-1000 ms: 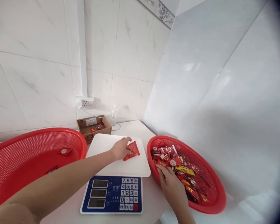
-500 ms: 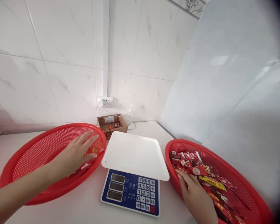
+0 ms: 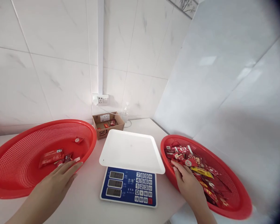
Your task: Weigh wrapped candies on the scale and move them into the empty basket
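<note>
At the left, my left hand (image 3: pixel 57 179) is closed over the near right rim of a red mesh basket (image 3: pixel 12 137), fingers on the inside and thumb outside. Several red snack packets (image 3: pixel 51 157) lie in that basket. My right hand (image 3: pixel 189 183) grips the left rim of a second red basket (image 3: pixel 233 179), fingertips close to the packets. It holds many red packets (image 3: pixel 196 161) and a yellow one (image 3: pixel 202 171). Between the hands stands a blue digital scale (image 3: pixel 128 189) with a bare white tray (image 3: pixel 130 151) on top.
Behind the scale is a small cardboard box (image 3: pixel 108 126) with a few red packets in it. A clear plastic bottle (image 3: pixel 125 113) stands beside it, near a cable. A wall socket (image 3: pixel 100 99) is above. The right basket reaches past the table's edge.
My left hand has let go of a red packet inside the left basket and moved down and left to its rim. The left basket has shifted slightly left. My right hand stays at its rim.
</note>
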`<state>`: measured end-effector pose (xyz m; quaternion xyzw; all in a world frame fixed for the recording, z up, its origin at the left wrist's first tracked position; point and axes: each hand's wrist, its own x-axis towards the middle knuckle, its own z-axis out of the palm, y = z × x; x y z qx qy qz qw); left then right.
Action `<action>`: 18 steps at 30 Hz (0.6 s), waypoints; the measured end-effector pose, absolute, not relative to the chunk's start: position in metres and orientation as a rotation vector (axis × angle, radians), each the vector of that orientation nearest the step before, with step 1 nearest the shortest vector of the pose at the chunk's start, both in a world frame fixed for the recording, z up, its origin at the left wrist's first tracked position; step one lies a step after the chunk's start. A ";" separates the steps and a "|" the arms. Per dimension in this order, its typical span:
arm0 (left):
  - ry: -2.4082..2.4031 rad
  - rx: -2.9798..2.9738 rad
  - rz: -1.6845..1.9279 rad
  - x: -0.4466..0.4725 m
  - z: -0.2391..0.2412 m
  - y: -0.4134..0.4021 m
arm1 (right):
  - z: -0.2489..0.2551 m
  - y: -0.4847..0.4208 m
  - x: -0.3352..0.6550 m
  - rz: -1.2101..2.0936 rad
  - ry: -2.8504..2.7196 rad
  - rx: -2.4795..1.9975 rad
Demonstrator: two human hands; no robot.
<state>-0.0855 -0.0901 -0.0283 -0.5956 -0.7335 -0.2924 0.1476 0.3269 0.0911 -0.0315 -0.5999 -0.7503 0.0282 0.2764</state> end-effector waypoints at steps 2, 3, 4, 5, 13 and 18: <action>-2.062 -1.783 -0.772 -0.075 -0.026 -0.085 | -0.024 0.091 0.324 0.146 -1.937 -1.545; -2.030 -1.800 -0.775 -0.067 -0.024 -0.083 | -0.019 0.091 0.320 0.181 -1.889 -1.504; -1.999 -1.802 -0.809 -0.058 -0.023 -0.080 | -0.013 0.091 0.314 0.214 -1.849 -1.462; -1.965 -1.806 -0.873 -0.049 -0.023 -0.078 | -0.008 0.091 0.306 0.246 -1.823 -1.422; -1.631 -1.931 -1.158 -0.014 -0.061 -0.064 | -0.006 0.110 0.204 0.684 -2.102 -1.127; -1.619 -1.882 -1.191 -0.022 -0.083 -0.065 | -0.006 0.129 0.196 0.659 -2.071 -1.090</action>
